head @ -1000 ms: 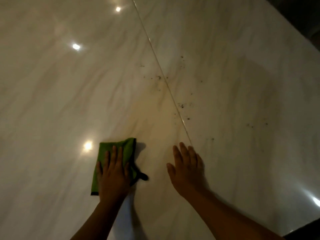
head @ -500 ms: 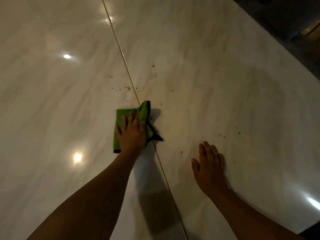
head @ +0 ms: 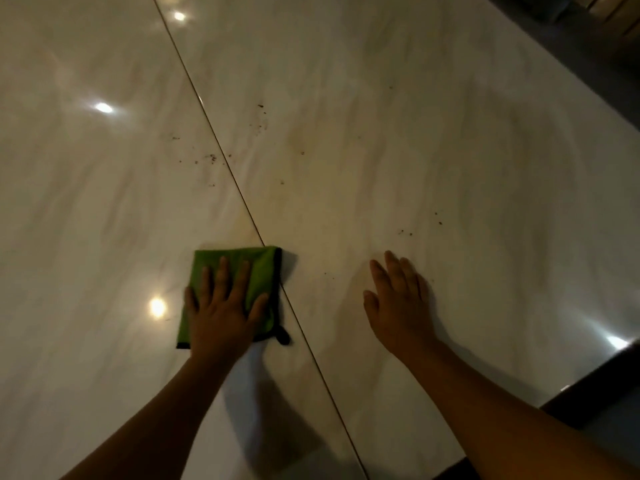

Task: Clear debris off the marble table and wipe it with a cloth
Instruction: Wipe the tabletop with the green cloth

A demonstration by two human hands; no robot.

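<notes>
Pressing flat, the left hand (head: 221, 313) hides much of the green cloth (head: 258, 271); right hand (head: 398, 299) open, empty

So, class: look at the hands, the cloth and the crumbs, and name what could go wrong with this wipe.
1. The left hand pressing the folded green cloth may push crumbs into the seam.
2. The bare right hand, flat on the marble table, may smear specks just beyond its fingertips.

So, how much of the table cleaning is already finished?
Little looks done. The left hand presses the green cloth flat beside the seam; the right hand rests bare on the table. Crumbs beyond both hands remain.
</notes>
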